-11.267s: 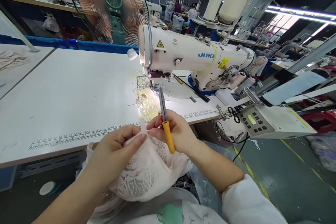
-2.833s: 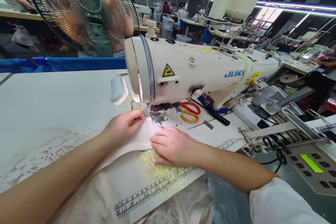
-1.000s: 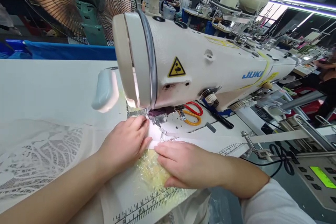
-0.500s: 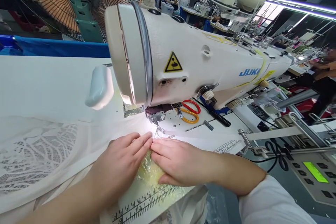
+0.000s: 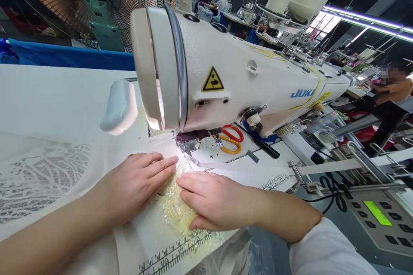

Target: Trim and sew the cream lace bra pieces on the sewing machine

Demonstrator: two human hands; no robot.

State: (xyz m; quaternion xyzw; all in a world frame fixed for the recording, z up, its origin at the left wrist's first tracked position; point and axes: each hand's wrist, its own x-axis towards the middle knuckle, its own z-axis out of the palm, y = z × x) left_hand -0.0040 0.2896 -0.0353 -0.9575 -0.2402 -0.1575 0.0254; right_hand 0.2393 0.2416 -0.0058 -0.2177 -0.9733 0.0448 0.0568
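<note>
My left hand (image 5: 142,180) lies on white fabric (image 5: 118,154) just in front of the sewing machine's presser foot (image 5: 189,146). Its fingers are stretched out and flat; the thumb is hidden. A lace panel (image 5: 48,176) in the fabric spreads out to the left. My right hand (image 5: 209,200) rests palm down, fingers extended and thumb apart, on the shiny yellowish tape (image 5: 176,210) covering the table edge. A narrow white strip (image 5: 258,171) runs from the right toward the needle area, whose tip is hidden under the white machine head (image 5: 219,64).
Red and orange-handled scissors (image 5: 232,139) and a black-handled tool (image 5: 266,146) lie behind the foot. A pale rounded object (image 5: 119,107) stands left of the head. Printed rulers (image 5: 174,253) mark the edge. A fan (image 5: 100,13) and a control panel (image 5: 379,219) flank the table.
My left hand has slid left, away from my right hand, and the fabric under it has shifted left. More yellowish tape shows between the hands. My right hand moved slightly left.
</note>
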